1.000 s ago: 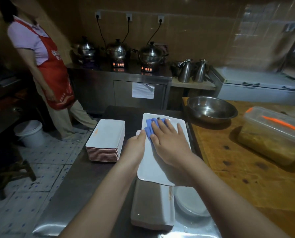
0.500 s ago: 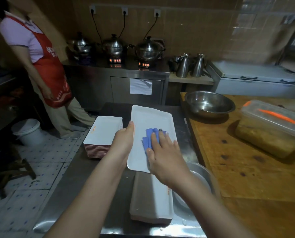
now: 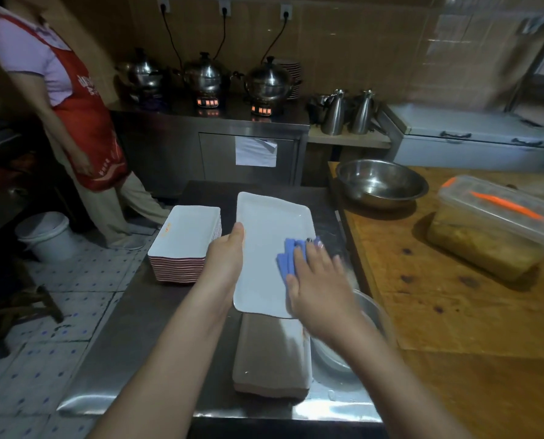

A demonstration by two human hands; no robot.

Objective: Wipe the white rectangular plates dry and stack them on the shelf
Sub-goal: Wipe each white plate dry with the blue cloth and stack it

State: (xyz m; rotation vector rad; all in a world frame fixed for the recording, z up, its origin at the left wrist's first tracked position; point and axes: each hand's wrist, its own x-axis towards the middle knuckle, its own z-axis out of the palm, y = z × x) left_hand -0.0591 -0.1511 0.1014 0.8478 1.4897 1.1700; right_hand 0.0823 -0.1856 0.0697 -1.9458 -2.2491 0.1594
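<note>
Upper left: person in red apron (image 3: 87,122). Left of centre: plate stack (image 3: 185,245) on steel counter (image 3: 144,312). Centre: left hand (image 3: 224,261) clamps the white plate (image 3: 270,242) by its left rim, above a second stack (image 3: 272,353). Right hand (image 3: 319,289), fingers (image 3: 315,256) straight, slightly apart, presses blue cloth (image 3: 291,258) onto the plate. Right: steel bowl (image 3: 379,182).

Mid surface (image 3: 137,343): plate (image 3: 273,223), held over the near stack (image 3: 270,359), which sits at the front edge. The left hand (image 3: 224,261) grips the plate's L edge; the right hand (image 3: 319,286) lies flat on a cloth (image 3: 288,258) on its R side. The far stack (image 3: 188,236) is just L of the plate. The basin (image 3: 370,312) is just R of the near stack. On the side surface (image 3: 454,312) to the R: bowl (image 3: 379,182) at back, box (image 3: 492,223) further R. Behind: counter (image 3: 220,122) w/ pots (image 3: 204,74), jugs (image 3: 334,114) to their R. A person (image 3: 58,106) stands far L, bucket (image 3: 47,236) on the floor beside them.
</note>
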